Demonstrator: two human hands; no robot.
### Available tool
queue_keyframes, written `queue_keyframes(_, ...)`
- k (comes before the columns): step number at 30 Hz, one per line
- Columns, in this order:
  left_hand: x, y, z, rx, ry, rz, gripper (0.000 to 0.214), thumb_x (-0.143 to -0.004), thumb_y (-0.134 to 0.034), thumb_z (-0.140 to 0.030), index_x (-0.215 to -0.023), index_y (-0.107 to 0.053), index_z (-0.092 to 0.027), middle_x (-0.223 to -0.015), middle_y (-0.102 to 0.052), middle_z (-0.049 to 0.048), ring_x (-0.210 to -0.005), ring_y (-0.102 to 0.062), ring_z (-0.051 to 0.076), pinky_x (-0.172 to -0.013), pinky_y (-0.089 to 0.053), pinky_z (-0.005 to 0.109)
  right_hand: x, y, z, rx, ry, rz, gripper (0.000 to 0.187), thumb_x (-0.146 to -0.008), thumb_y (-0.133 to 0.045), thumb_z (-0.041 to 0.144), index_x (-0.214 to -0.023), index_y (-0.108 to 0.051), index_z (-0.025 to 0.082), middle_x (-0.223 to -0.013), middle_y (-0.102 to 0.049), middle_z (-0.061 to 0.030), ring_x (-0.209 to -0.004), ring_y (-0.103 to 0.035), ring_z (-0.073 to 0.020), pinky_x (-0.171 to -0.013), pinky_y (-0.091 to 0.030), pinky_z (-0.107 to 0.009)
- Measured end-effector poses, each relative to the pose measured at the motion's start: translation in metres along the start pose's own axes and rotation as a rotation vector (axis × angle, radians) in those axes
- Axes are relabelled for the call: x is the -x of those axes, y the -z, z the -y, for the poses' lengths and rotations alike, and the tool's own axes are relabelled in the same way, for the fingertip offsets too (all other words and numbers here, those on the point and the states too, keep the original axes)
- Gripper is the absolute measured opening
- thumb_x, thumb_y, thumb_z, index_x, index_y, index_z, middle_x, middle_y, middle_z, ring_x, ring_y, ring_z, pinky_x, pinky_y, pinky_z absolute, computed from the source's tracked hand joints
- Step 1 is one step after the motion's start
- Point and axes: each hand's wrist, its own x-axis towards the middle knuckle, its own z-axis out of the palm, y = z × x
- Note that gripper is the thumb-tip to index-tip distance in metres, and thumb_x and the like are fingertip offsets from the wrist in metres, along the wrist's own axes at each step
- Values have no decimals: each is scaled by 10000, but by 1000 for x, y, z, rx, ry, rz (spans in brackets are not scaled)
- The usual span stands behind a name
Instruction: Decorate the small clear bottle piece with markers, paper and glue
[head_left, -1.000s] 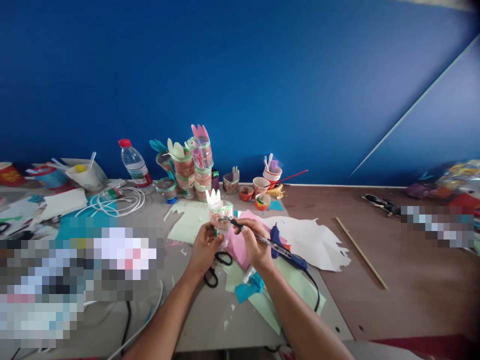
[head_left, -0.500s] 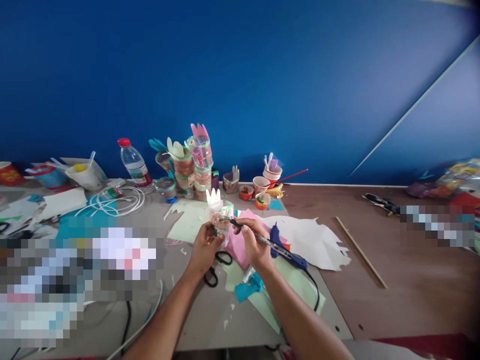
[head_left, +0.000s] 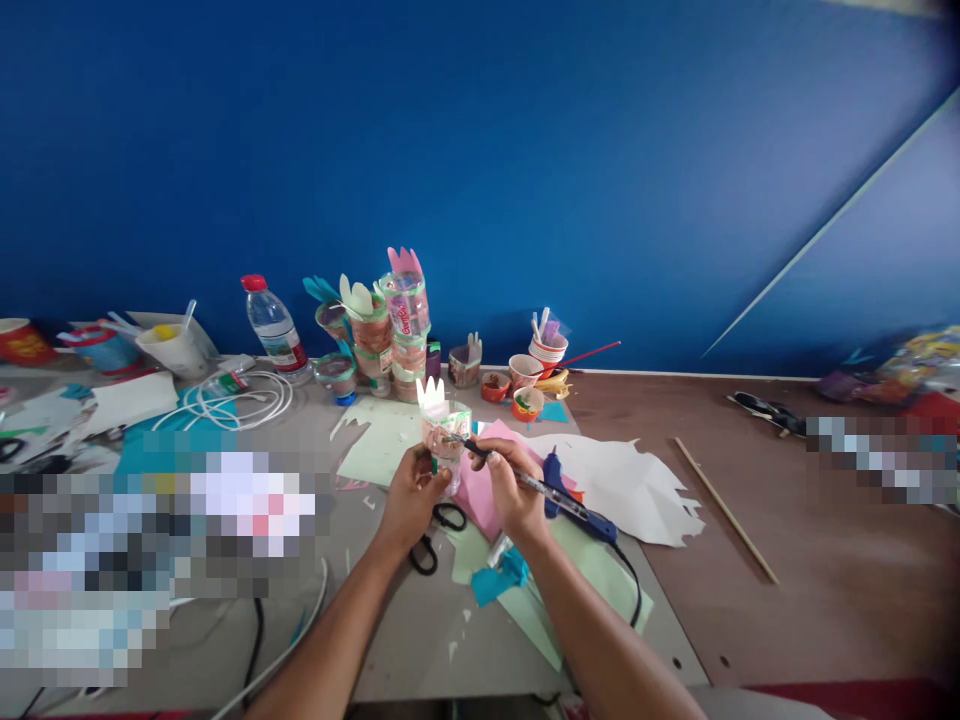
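Note:
My left hand (head_left: 410, 492) is closed around a small cut plastic bottle piece (head_left: 445, 432) with a pale paper crown on top, held upright above the table. My right hand (head_left: 512, 486) grips a thin pen-like tool (head_left: 525, 482) whose tip touches the side of that bottle piece. Black scissors (head_left: 435, 534) lie on the table just under my left hand. A blue glue gun (head_left: 574, 500) rests right of my right hand, with its black cord trailing toward the table edge.
Sheets of pink, green and white paper (head_left: 622, 480) lie under and around my hands. Decorated bottle stacks (head_left: 390, 335), a water bottle (head_left: 274, 325), small cups (head_left: 525, 375) and a coiled white cable (head_left: 240, 398) line the back. A wooden stick (head_left: 724, 508) lies at right.
The view has shifted slightly; my hands, the bottle piece and the tool stay in nearly the same pose.

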Motion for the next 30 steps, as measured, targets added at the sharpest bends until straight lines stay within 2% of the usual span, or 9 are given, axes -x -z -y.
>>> queue_keyframes(12,-1,1,4,2,-10,9,478,-705,-732,-391,-1094,-548,-182,-1138,-670,124,-1074,-622,261,-914,-466,394,-2,-1,3,80,18,-4,185,-905,-516,297,-921,-680,214,-761,-688,-34,-690,-649,-176,-680,-534,-337)
queue_keyframes(30,-1,2,6,-29,-31,-8,440,-723,-716,-377,-1090,-559,-193,-1119,-680,105,-1075,-620,247,-893,-472,372,-3,-2,5,77,11,-23,174,-904,-504,258,-914,-671,210,-745,-686,-26,-674,-642,-162,-662,-534,-318)
